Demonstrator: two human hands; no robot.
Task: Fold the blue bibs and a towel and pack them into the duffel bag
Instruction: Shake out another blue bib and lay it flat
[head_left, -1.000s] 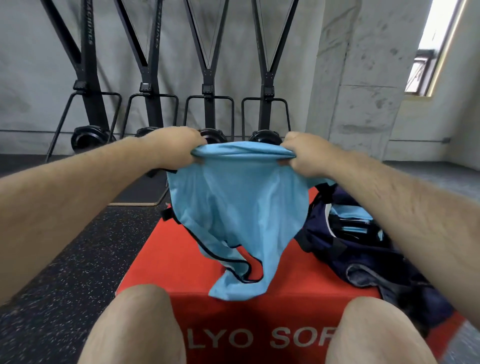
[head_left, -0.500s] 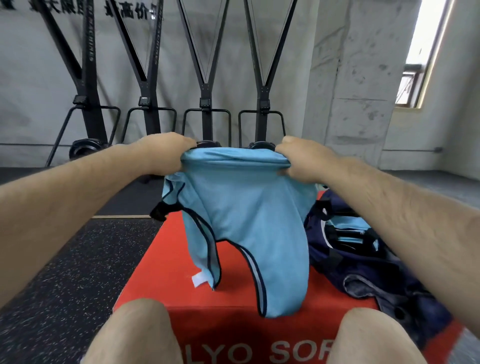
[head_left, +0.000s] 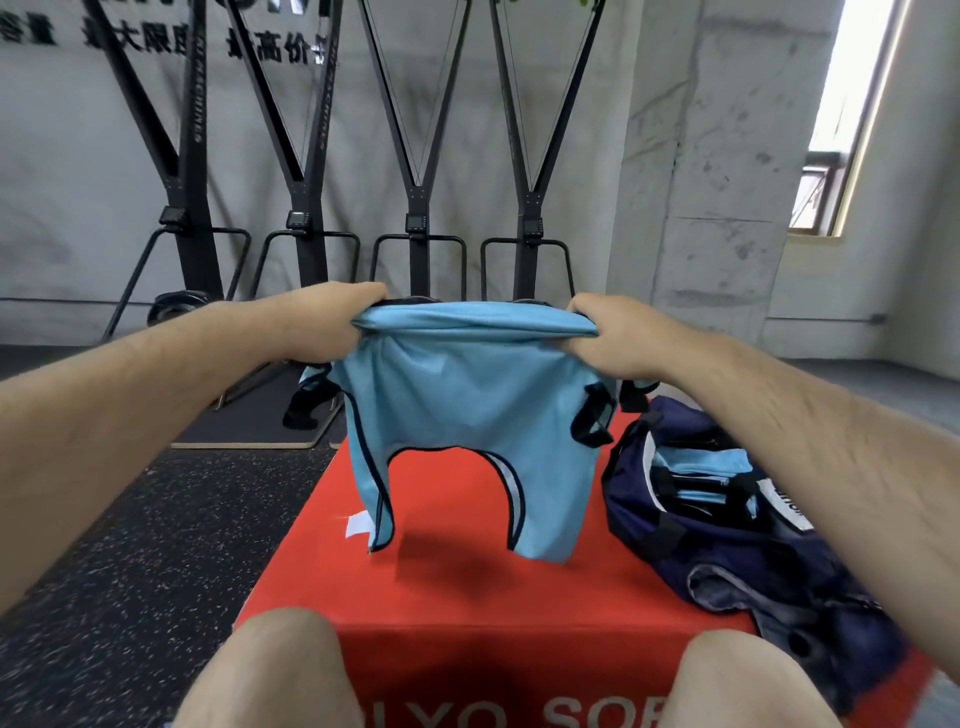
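A light blue bib (head_left: 467, 410) with black trim hangs upside down above the red box, its neck opening arching at the bottom. My left hand (head_left: 332, 322) grips its upper left corner and my right hand (head_left: 608, 332) grips the upper right corner, both with curled fingers. The bib's top edge is stretched between them. A navy duffel bag (head_left: 727, 530) lies open on the right side of the box. Folded blue cloth (head_left: 696, 462) shows inside it. No towel is in view.
The red soft plyo box (head_left: 467, 597) stands in front of my knees (head_left: 291, 670). Black speckled rubber floor lies to the left. Several black upright machines (head_left: 415, 218) line the far wall. A concrete pillar (head_left: 722, 208) and a window are at the right.
The bib has been shaken out: from bunched and twisted it now hangs flat and spread wider between my hands. My hands have moved a little further apart.
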